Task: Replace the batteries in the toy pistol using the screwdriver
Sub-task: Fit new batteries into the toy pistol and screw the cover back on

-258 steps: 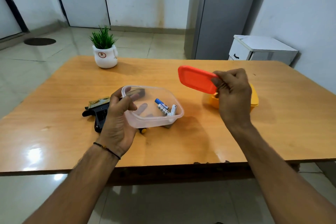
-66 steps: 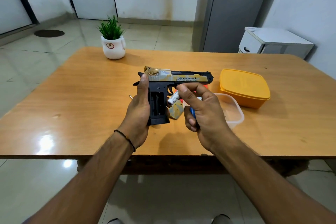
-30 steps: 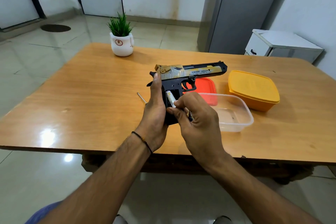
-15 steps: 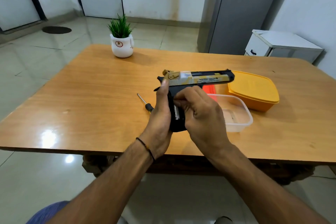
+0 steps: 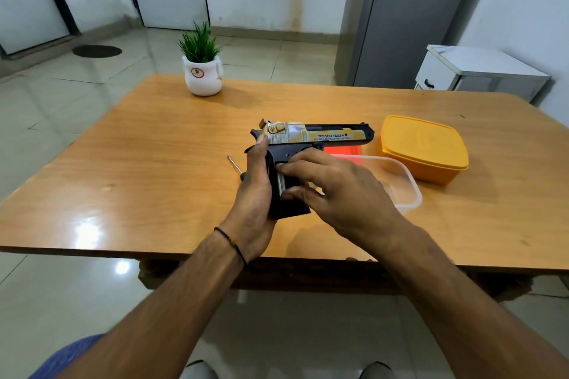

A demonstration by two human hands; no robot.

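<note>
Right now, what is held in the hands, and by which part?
The left hand grips the black-and-gold plastic toy pistol by its black handle. The right hand holds nothing; its fingertips press a silver battery into that handle.

Forearms (image 5: pixel 172 311) are left bare, nothing fancy. A thin black thread band (image 5: pixel 231 241) is worn at the wrist of the left hand (image 5: pixel 252 194). Bluish-purple fabric (image 5: pixel 69 355) is seen bottom left, pale shoe tips (image 5: pixel 200 372) along the bottom edge.
</note>
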